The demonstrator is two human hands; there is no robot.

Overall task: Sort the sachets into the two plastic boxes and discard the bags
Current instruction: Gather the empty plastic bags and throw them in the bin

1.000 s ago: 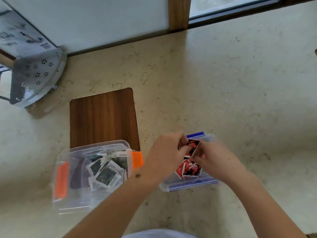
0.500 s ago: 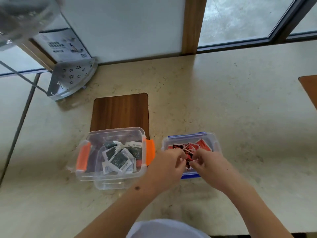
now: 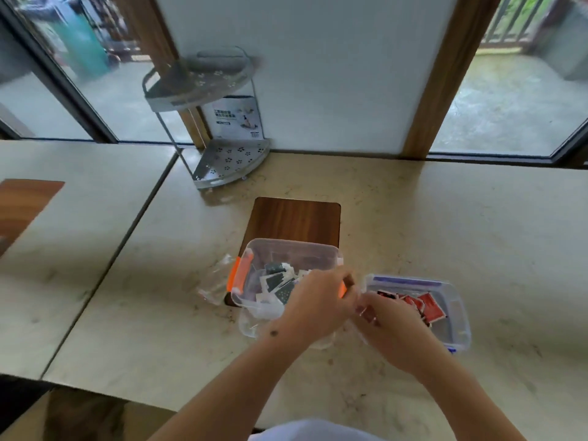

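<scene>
A clear box with orange latches (image 3: 288, 249) holds several dark-and-white sachets (image 3: 276, 283). To its right, a clear box with blue latches (image 3: 459, 316) holds several red sachets (image 3: 430, 308). My left hand (image 3: 318, 308) and my right hand (image 3: 389, 324) meet between the two boxes, fingers pinched together on a thin clear bag (image 3: 361, 292). The bag is blurred, and something dark red shows at my right fingertips. Crumpled clear plastic (image 3: 254, 327) shows under my left wrist at the front of the orange-latched box.
Another crumpled clear bag (image 3: 216, 283) lies left of the orange-latched box. A wooden inlay (image 3: 296, 218) sits behind the boxes. A metal corner rack (image 3: 227, 162) and a printed carton (image 3: 237, 117) stand at the wall. A second table (image 3: 63, 237) adjoins on the left.
The camera has tilted up, showing more of the room. My hands have moved from over the red sachets in the blue-latched box to the gap between the boxes.
</scene>
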